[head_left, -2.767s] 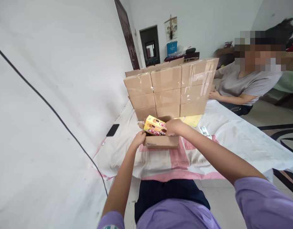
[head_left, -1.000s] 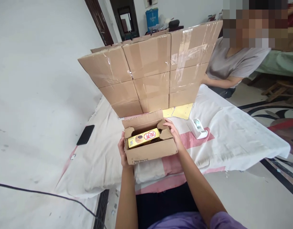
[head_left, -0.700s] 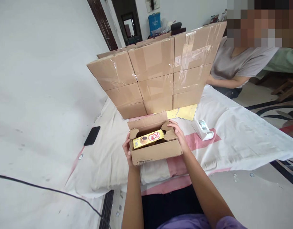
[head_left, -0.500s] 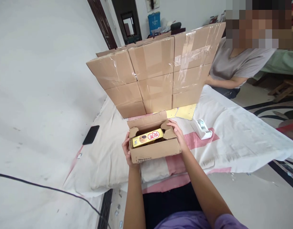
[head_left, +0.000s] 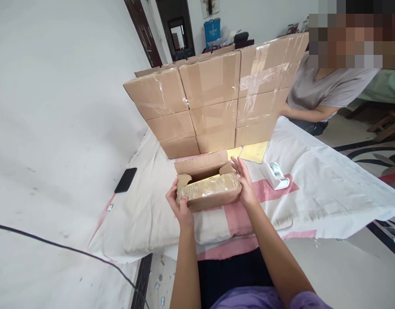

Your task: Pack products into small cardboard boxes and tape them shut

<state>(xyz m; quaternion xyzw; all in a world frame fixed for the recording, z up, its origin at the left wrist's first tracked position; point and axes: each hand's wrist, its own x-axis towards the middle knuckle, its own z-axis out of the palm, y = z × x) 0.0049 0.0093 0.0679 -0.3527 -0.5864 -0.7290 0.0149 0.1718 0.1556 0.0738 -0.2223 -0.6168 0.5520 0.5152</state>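
Note:
A small cardboard box (head_left: 209, 195) rests on the white and pink cloth (head_left: 313, 189) in front of me. Its near flap is folded down over the top, and the far flap (head_left: 202, 162) still stands up. The flap hides what lies inside. My left hand (head_left: 178, 206) grips the box's left end, thumb pressing the folded flap. My right hand (head_left: 245, 182) lies against the right end with its fingers stretched out along the side flap.
A wall of taped cardboard boxes (head_left: 213, 98) stands just behind. A white tape dispenser (head_left: 274, 175) and a yellow sheet (head_left: 253, 151) lie to the right, a black phone (head_left: 125, 180) to the left. Another person (head_left: 326, 90) sits at the far right. A black cable (head_left: 71, 253) crosses the floor.
The near flap has come down over the yellow snack box, which is now hidden. Earlier the snack box went into the carton. My hands stay at the two ends.

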